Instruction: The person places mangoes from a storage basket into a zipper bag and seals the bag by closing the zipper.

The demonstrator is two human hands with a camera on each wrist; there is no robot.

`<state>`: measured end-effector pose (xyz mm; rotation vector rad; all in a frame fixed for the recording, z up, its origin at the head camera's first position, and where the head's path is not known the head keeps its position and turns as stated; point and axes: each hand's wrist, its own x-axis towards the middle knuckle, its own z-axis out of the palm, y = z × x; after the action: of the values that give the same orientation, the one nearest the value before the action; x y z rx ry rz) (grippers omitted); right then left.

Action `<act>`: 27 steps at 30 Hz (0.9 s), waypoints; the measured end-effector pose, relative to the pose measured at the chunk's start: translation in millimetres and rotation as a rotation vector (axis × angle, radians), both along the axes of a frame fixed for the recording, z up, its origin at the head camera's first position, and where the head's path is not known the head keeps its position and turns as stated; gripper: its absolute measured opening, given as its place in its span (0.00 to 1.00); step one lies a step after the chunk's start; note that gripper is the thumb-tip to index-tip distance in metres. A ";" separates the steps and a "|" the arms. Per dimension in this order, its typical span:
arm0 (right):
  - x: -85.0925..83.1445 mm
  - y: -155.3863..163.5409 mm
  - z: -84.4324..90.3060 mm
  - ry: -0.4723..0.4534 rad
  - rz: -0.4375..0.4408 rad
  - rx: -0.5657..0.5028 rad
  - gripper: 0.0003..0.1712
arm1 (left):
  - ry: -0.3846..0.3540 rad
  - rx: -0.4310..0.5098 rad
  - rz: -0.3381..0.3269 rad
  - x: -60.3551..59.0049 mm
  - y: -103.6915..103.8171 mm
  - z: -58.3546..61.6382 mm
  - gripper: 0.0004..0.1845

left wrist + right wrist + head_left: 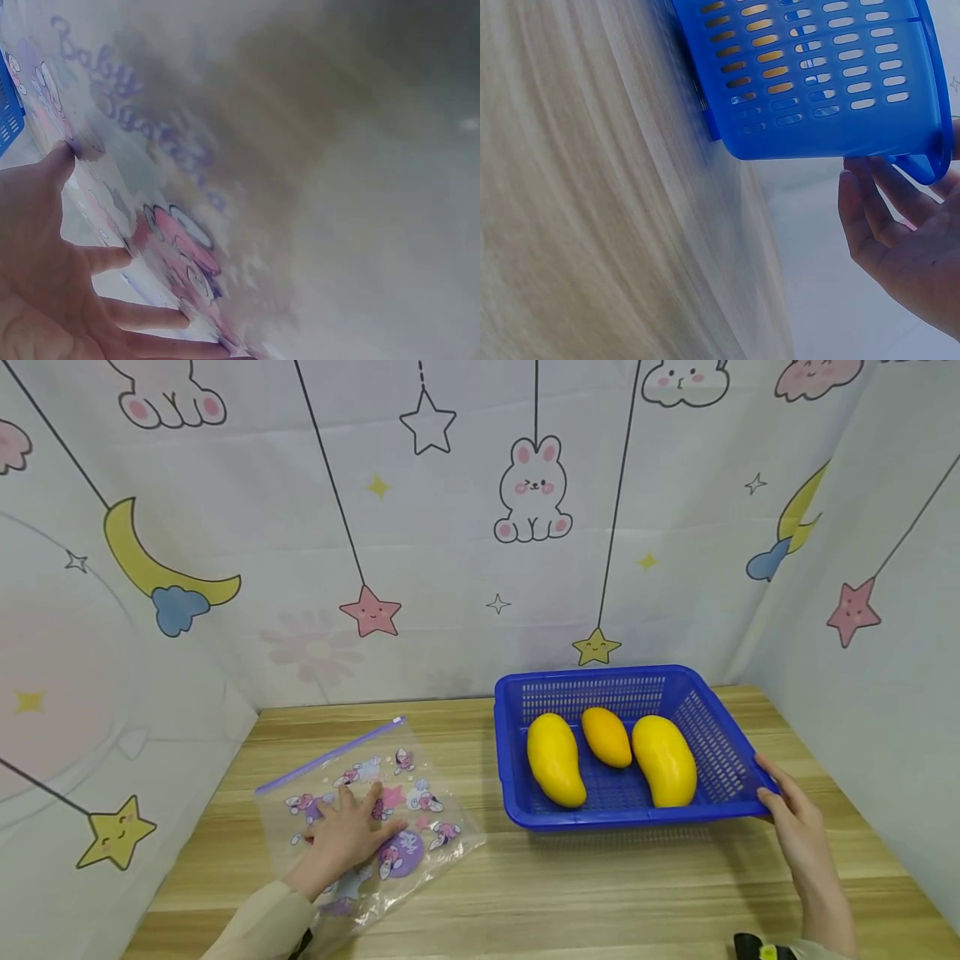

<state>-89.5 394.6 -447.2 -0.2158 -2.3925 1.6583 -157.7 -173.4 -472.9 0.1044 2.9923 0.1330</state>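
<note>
A clear zip bag (442,810) printed with cartoon characters lies flat on the table, its purple zip strip towards the back. My left hand (348,835) rests on it with the fingers spread; the left wrist view shows the fingertips (176,319) touching the plastic. To the right is a blue plastic basket (600,817) holding three mangoes: a yellow one (555,760) at left, a smaller orange-yellow one (607,737) in the middle and a yellow one (664,762) at right. My right hand (798,814) grips the basket's right rim, thumb on top and fingers below.
The wooden table (540,902) runs back to a white cloth backdrop (450,527) with stars, moons and a rabbit. More printed cloth (892,718) stands along the right side. Bare wood shows between the bag and the basket.
</note>
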 end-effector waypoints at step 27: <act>1.0 -0.9 -1.6 0.006 0.017 -0.067 0.30 | -0.033 0.013 -0.068 -2.5 -11.4 0.7 0.47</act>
<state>-88.5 393.7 -448.9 -0.2016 -2.3425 1.7457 -160.2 -184.8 -472.2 0.2037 2.9514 0.1448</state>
